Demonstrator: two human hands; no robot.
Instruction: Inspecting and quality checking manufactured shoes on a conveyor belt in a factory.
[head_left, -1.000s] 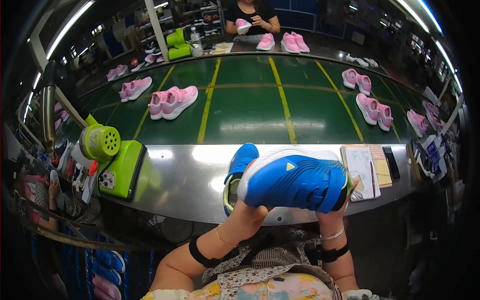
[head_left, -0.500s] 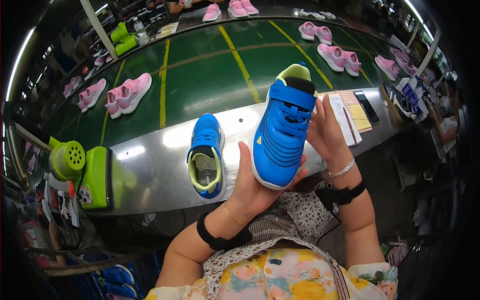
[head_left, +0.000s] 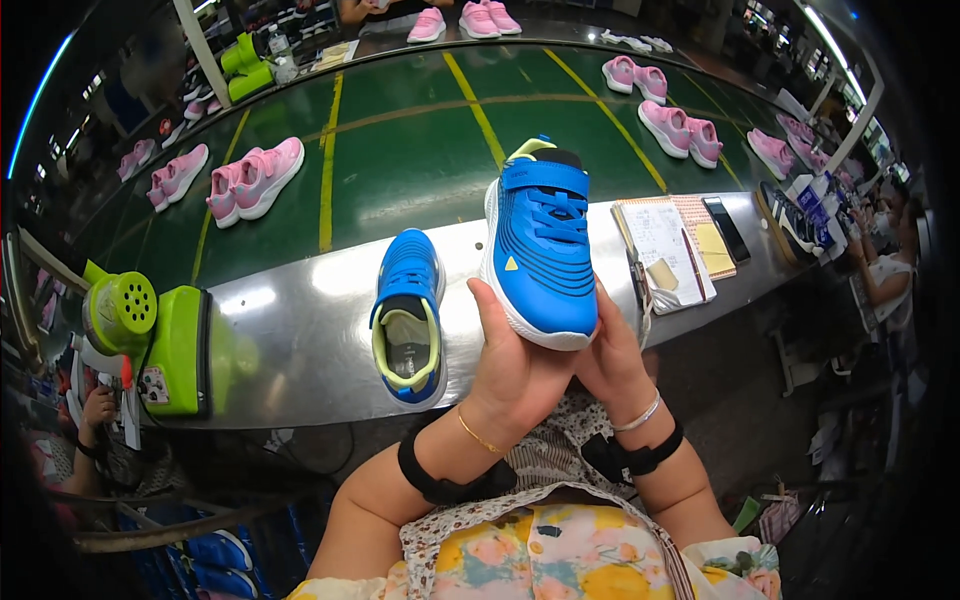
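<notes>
A blue sneaker (head_left: 545, 245) with black lines, a strap and a white sole is held up above the metal table, its toe toward me. My left hand (head_left: 515, 370) cups it from below and on its left side, thumb against the sole. My right hand (head_left: 612, 355) supports the toe end from the right, its fingers partly hidden under the shoe. To the left, a second blue sneaker (head_left: 408, 315) with a lime-green lining rests upright on the table, its toe pointing away; neither hand touches it.
A green machine (head_left: 178, 350) stands at the table's left end. On the right lie an open notebook (head_left: 660, 245) with a pen, a phone (head_left: 727, 228) and a dark shoe (head_left: 785, 222). Pink sneakers (head_left: 255, 180) sit on the green conveyor belt (head_left: 400, 150). Other people are at the sides.
My right hand has come down from beside the shoe's upper part to its toe end. The held sneaker has shifted left and up slightly, uncovering more of the notebook.
</notes>
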